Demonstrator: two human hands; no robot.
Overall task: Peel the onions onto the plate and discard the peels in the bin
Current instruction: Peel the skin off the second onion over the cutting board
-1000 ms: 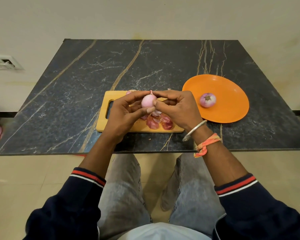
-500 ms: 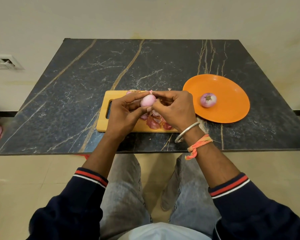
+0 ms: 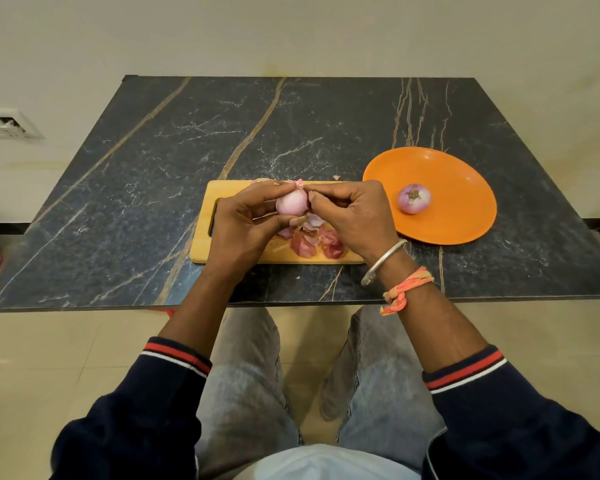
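Above the wooden cutting board (image 3: 201,251), both hands hold a pale pink onion (image 3: 291,204) clear of the wood. The left hand (image 3: 243,226) cups it, fingers (image 3: 267,192) curled over its top and thumb under it. The right hand (image 3: 357,216) has its fingers (image 3: 329,188) bent, their tips pinching at the onion's right side. Loose reddish peels (image 3: 305,245) lie on the board beneath. A peeled onion (image 3: 414,199) sits on the orange plate (image 3: 447,174), just right of the board on the dark marble tabletop (image 3: 153,185).
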